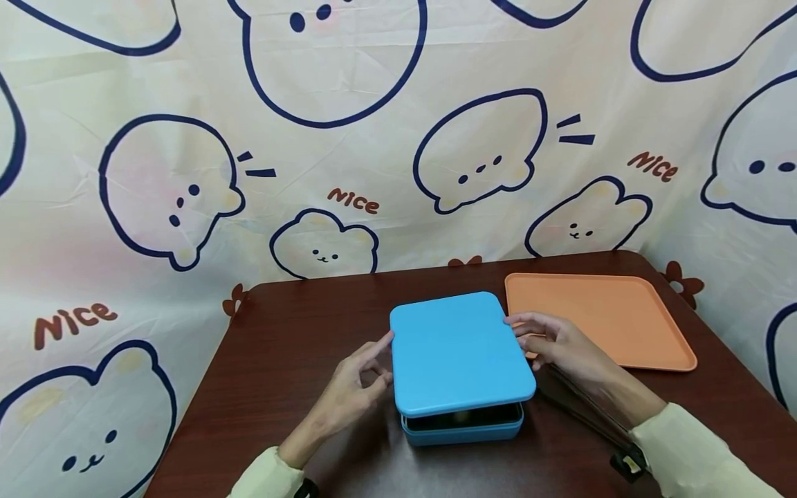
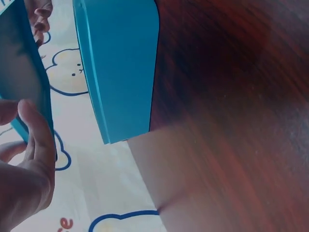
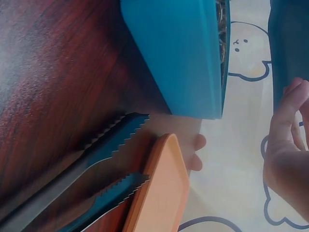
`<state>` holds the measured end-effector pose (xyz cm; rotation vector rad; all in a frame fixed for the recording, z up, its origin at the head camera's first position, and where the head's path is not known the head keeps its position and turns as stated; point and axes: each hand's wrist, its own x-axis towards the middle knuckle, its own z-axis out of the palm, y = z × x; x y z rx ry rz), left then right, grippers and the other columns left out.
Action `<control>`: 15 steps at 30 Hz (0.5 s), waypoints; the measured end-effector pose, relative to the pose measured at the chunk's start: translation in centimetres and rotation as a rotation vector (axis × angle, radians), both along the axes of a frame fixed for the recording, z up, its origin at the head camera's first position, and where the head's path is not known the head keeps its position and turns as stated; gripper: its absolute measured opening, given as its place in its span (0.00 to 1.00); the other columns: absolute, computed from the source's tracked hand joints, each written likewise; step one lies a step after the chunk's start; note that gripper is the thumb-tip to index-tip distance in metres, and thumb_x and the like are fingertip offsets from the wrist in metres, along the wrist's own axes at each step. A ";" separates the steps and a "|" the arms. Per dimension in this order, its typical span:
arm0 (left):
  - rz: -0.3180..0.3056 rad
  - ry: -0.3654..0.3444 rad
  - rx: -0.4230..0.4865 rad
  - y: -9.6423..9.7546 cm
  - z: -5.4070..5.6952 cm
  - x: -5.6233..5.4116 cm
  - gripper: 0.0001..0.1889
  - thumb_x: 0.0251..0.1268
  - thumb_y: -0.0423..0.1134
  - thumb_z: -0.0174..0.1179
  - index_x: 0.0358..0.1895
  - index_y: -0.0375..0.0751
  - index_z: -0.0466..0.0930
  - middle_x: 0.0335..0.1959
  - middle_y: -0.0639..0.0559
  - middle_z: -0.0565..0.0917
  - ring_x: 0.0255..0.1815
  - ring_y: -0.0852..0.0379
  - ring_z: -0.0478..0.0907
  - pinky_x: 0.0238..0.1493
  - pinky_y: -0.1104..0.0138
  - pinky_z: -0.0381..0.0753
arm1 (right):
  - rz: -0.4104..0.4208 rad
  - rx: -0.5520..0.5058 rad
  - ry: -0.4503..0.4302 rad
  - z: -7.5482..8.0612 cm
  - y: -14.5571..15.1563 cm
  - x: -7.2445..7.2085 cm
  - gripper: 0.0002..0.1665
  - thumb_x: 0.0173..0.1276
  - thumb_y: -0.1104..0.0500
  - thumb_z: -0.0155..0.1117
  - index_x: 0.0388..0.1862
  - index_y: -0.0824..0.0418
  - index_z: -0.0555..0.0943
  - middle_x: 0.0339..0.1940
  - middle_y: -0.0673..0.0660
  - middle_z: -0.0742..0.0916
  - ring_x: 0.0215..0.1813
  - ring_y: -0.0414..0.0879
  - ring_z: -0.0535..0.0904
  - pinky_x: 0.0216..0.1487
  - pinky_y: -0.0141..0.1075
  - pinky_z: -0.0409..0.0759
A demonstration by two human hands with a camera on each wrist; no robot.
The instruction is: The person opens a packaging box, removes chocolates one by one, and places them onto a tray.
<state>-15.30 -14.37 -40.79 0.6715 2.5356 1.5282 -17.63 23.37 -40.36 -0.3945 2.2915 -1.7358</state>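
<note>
Both hands hold a light blue lid (image 1: 461,353) raised over a blue rectangular box (image 1: 463,434), with a gap along the front. My left hand (image 1: 351,387) grips the lid's left edge; in the left wrist view its fingers (image 2: 36,125) lie against the lid's underside and rim. On the opposite edge, my right hand (image 1: 563,346) grips the lid with bent fingers. The right wrist view shows the box wall (image 3: 178,58) and a strip of shiny brownish contents (image 3: 221,38) at its rim. Most of the contents are hidden by the lid.
An orange tray (image 1: 598,318) lies at the back right of the dark wooden table (image 1: 299,332). Tongs with serrated tips (image 3: 120,130) lie between the box and tray, partly under my right forearm. A cartoon-printed cloth (image 1: 373,166) hangs behind the table.
</note>
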 end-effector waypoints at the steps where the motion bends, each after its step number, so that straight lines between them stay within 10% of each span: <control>1: 0.019 0.016 -0.007 0.0 0.0 0.0 0.37 0.67 0.25 0.59 0.77 0.49 0.60 0.61 0.50 0.76 0.41 0.58 0.81 0.27 0.67 0.83 | 0.001 -0.003 0.004 0.1 -0.1 0.0 0.28 0.77 0.53 0.59 0.71 0.61 0.70 0.59 0.64 0.82 0.48 0.49 0.82 0.36 0.41 0.87; 15: 0.156 0.104 -0.045 0.2 1.0 -0.1 0.30 0.66 0.31 0.66 0.71 0.48 0.73 0.49 0.56 0.84 0.42 0.61 0.81 0.42 0.67 0.86 | 0.018 -0.072 0.016 0.7 -0.4 0.0 0.29 0.77 0.56 0.59 0.72 0.64 0.68 0.61 0.66 0.81 0.48 0.49 0.86 0.42 0.44 0.89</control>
